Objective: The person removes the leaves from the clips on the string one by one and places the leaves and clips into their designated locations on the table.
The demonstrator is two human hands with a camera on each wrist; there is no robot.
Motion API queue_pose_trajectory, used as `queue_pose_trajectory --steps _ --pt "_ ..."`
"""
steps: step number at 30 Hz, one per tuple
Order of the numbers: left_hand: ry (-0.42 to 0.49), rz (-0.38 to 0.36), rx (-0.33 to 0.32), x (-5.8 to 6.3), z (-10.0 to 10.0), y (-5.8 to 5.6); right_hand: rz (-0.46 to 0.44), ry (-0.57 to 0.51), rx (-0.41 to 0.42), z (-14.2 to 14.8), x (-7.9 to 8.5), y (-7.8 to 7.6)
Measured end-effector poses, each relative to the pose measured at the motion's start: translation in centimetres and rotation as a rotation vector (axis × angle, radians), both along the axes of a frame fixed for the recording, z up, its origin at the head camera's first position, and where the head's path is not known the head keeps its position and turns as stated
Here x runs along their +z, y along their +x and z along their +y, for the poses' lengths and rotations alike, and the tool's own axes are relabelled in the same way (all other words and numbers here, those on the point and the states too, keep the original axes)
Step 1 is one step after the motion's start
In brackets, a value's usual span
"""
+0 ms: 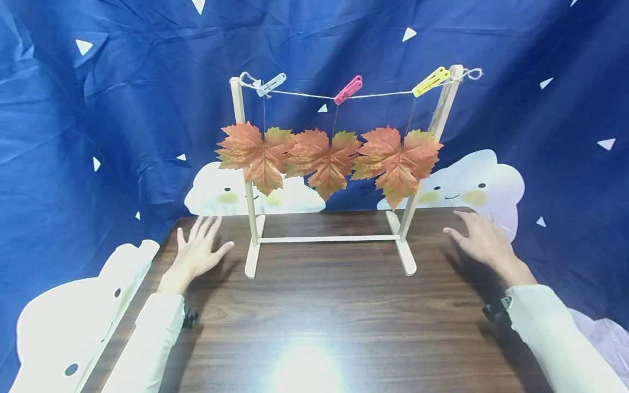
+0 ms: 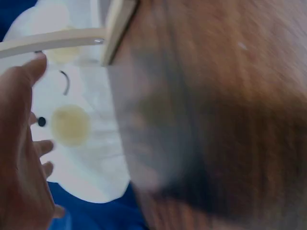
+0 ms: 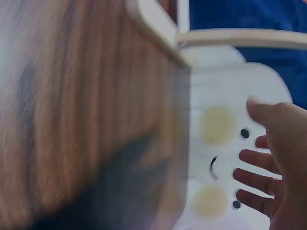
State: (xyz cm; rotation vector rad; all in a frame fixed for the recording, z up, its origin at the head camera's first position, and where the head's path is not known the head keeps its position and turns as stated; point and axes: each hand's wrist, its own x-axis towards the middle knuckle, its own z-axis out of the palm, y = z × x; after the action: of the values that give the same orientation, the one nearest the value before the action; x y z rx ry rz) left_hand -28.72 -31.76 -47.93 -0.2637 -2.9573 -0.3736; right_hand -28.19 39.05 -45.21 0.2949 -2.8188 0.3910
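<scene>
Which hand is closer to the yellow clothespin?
The right hand. It is below and a little right of the yellow clothespin. The left hand is below and much farther left, past the other end of the rack.

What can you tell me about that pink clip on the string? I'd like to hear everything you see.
The pink clip is a slim peg, apparently plastic, with narrow openings in its body. It is the middle one of three, its lower end on the white string, its upper end tilted toward the picture's right. It looks closed. A thin thread hangs below it, carrying the middle leaf. Neither the left hand nor the right hand touches it.
</scene>
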Motion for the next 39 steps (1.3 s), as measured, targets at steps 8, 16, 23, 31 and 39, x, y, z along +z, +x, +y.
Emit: queue_pose_trajectory --steps 8,16,23,31,39 --pt "0.120 0.184 -0.030 3.5 2.2 0.6 0.075 -0.181 -0.037 -3.3 4.3 1.3" --pt "0.309 0.292 -0.049 7.4 5.3 2.1 0.215 -0.278 0.030 -6.6 9.0 2.2" --pt "0.501 0.283 -0.064 10.2 7.2 3.2 0.190 -0.345 0.072 -9.5 11.5 3.4" --pt "0.647 0.305 -0.097 12.8 9.9 3.6 0.128 -0.417 0.149 -13.2 14.1 4.4" --pt "0.761 0.328 -0.133 14.5 12.0 3.7 0.121 -0.432 0.191 -16.2 15.6 4.2"
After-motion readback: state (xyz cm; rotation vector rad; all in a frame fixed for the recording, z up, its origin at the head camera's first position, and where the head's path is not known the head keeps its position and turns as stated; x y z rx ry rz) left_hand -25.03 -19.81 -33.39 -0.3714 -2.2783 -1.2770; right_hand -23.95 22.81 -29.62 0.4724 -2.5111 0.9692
